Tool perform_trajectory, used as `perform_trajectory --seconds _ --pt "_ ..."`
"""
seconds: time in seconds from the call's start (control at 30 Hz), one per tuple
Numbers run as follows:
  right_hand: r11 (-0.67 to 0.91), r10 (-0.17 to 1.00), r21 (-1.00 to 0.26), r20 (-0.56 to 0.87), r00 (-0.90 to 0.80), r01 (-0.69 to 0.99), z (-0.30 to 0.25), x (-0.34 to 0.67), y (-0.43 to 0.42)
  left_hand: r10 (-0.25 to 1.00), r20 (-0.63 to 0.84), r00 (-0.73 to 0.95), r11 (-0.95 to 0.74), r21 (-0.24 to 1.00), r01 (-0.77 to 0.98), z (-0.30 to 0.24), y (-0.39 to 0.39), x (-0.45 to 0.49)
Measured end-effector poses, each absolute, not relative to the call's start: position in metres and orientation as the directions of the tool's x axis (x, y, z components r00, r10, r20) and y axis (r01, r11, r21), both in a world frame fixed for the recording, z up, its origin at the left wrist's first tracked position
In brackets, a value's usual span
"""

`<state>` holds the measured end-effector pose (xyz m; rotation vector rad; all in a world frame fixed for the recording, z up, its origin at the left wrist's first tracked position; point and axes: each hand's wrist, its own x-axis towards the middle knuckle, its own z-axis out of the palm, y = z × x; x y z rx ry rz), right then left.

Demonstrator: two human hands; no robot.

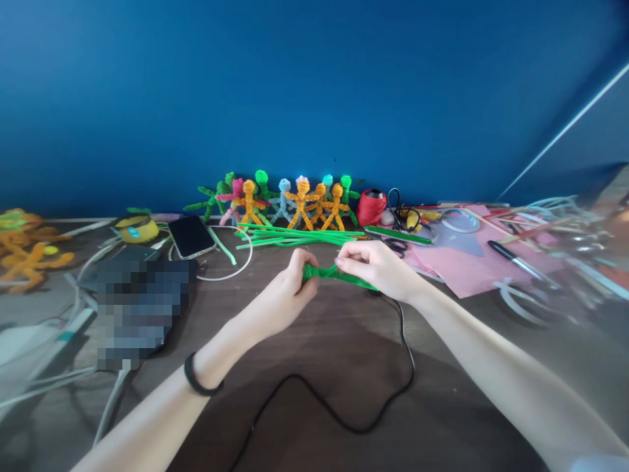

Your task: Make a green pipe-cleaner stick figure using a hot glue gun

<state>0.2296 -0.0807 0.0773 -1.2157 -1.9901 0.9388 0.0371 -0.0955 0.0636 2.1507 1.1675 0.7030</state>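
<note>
Between my two hands, above the middle of the dark table, is a green pipe cleaner piece (327,271), partly twisted. My left hand (287,292) is closed round its coiled left end, fingers wrapped and thumb on top. With a pinch of thumb and fingertips, my right hand (367,267) grips the strands on the other side; their ends pass under the palm. Just beyond lies a bundle of straight green pipe cleaners (295,235). Behind it several pipe-cleaner figures, one an orange figure (301,203), stand against the wall.
A phone (191,236) and a dark pixelated object (142,308) lie left. Red yarn (371,207), scissors (394,246), pink paper (455,265) and a black marker (515,259) are right. A black cable (344,425) curves across the table in front. A blue wall (314,85) closes the back.
</note>
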Motion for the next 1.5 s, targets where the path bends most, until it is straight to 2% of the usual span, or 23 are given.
perform_trajectory --seconds 0.2,0.5,0.6,0.77,0.83,0.93,1.03,1.13,1.23,1.37,1.5 --pt "0.309 0.912 -0.819 0.110 -0.396 0.483 0.078 0.231 -0.081 0.871 0.138 0.471 -0.410 0.732 0.544 0.064 -0.096 0.038" --pt "0.249 0.901 -0.895 0.074 -0.428 0.370 0.072 0.227 -0.078 0.819 0.042 0.572 -0.403 0.751 0.523 0.063 -0.097 0.037" --pt "0.154 0.893 -0.941 0.003 -0.450 0.300 0.072 0.228 -0.074 0.806 0.060 0.589 -0.415 0.767 0.489 0.064 -0.099 0.037" --pt "-0.162 0.780 -0.973 -0.226 -0.583 0.162 0.066 0.233 -0.069 0.789 0.055 0.612 -0.350 0.859 0.374 0.070 -0.104 0.037" --pt "-0.232 0.753 -0.972 -0.205 -0.626 0.039 0.059 0.233 -0.067 0.778 0.053 0.626 -0.268 0.929 0.255 0.073 -0.106 0.038" --pt "-0.259 0.731 -0.956 -0.100 -0.675 -0.139 0.046 0.229 -0.067 0.797 0.092 0.598 -0.153 0.987 0.053 0.075 -0.106 0.041" --pt "-0.214 0.756 -0.916 0.064 -0.651 -0.339 0.037 0.218 -0.072 0.834 0.146 0.533 -0.097 0.988 -0.119 0.073 -0.104 0.045" --pt "-0.226 0.810 -0.886 0.059 -0.583 -0.404 0.035 0.206 -0.082 0.870 0.173 0.461 -0.087 0.975 -0.203 0.067 -0.101 0.047" --pt "-0.245 0.854 -0.870 0.015 -0.521 -0.428 0.037 0.196 -0.091 0.904 0.217 0.368 -0.179 0.975 -0.136 0.062 -0.100 0.048" --pt "-0.224 0.900 -0.860 -0.002 -0.436 -0.458 0.040 0.189 -0.099 0.929 0.262 0.260 -0.309 0.937 0.163 0.058 -0.102 0.048" --pt "-0.216 0.919 -0.891 -0.047 -0.392 -0.399 0.040 0.188 -0.101 0.909 0.363 0.204 -0.416 0.814 0.405 0.055 -0.102 0.050"
